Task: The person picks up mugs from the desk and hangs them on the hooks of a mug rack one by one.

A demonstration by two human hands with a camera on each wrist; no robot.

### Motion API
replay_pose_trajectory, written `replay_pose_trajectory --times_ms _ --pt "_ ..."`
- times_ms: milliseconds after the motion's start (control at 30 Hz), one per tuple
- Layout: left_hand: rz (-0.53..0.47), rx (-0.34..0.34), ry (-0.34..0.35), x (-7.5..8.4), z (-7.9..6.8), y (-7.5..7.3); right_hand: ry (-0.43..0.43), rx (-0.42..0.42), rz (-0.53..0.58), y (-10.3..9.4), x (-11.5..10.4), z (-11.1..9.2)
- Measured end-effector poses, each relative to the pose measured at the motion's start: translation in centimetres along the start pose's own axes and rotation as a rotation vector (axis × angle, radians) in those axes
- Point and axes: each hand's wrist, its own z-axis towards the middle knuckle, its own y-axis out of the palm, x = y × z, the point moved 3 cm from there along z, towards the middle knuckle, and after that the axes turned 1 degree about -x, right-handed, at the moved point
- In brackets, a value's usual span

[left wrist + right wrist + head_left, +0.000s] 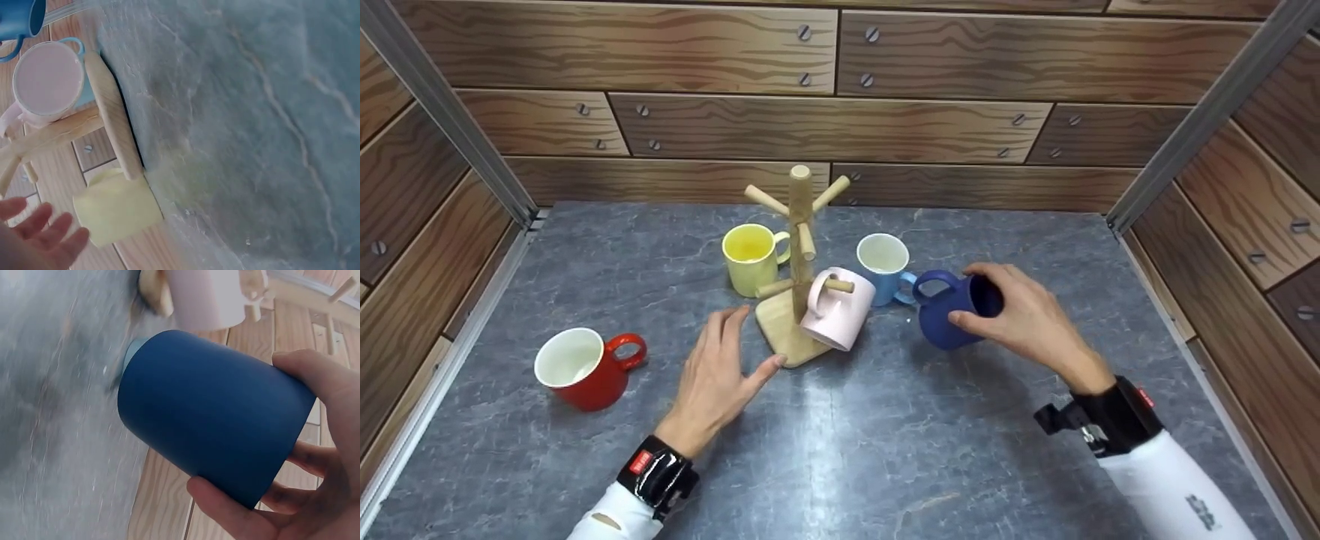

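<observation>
The right hand (1030, 315) pinches the dark blue mug (946, 321) near its rim, tilted beside the light blue mug (885, 283); the left hand (711, 384) is spread by the rack (805, 241). I'd lead with the handle (936, 274), clearing its neighbour.

"Where does the head view look from?"
"Above, forward and down across the worktop (885, 465)."
"And the wrist views?"
"Both low, rolled sideways: the left faces the mug tree (56, 134), the right sits close to the navy mug (214, 416). All share the pink mug (844, 315)."
</observation>
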Motion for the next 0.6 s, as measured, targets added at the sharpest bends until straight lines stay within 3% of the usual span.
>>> replay_pose_trajectory --times_ms 200,333,467,600 --pt "-0.069 0.195 0.214 1.6 0.6 -1.0 -0.009 -0.019 0.096 0.1 -1.0 -0.7" --pt "-0.128 0.27 0.387 3.1 1.2 -1.0 0.007 -0.054 0.169 0.2 -1.6 -0.8" --pt "-0.181 0.284 0.513 4.7 1.6 -0.8 0.025 -0.103 0.282 0.2 -2.4 -0.8" --pt "-0.288 0.219 0.49 6.1 2.1 -0.4 0.014 -0.126 0.388 0.3 -3.5 -0.8"
